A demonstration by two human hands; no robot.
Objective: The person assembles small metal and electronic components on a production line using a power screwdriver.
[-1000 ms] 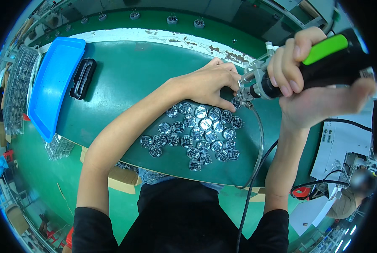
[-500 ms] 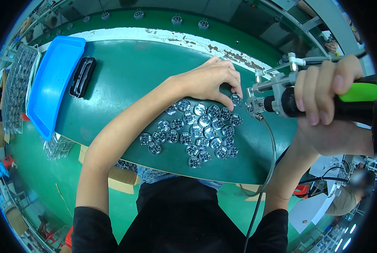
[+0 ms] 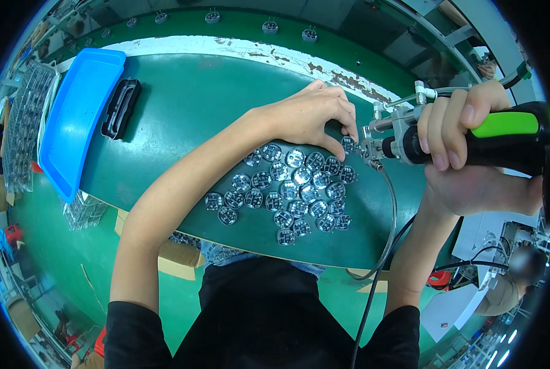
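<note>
My left hand (image 3: 312, 117) reaches across the bench, thumb and fingers closed around the edge of a small round circuit-board part (image 3: 349, 144). Wrapped around the handle of a black-and-green power screwdriver (image 3: 505, 125) is my right hand (image 3: 456, 132). The driver lies level, pointing left, and its metal nose (image 3: 371, 149) meets the held part; the exact contact is too small to make out. Below my left hand, several similar round parts (image 3: 302, 176) lie in a loose group, round silvery rims with dark boards facing up.
A blue tray (image 3: 72, 123) and a black molded holder (image 3: 121, 109) lie at the left of the green bench (image 3: 182, 92). A grey hose (image 3: 393, 209) hangs from the driver's nose. Beyond the white ledge (image 3: 225, 46), spaced round parts (image 3: 270, 26) sit on a green belt.
The driver and my right hand have moved slightly left and the handle has swung so more green shows. The parts on the far belt have shifted right. My left hand keeps its grip.
</note>
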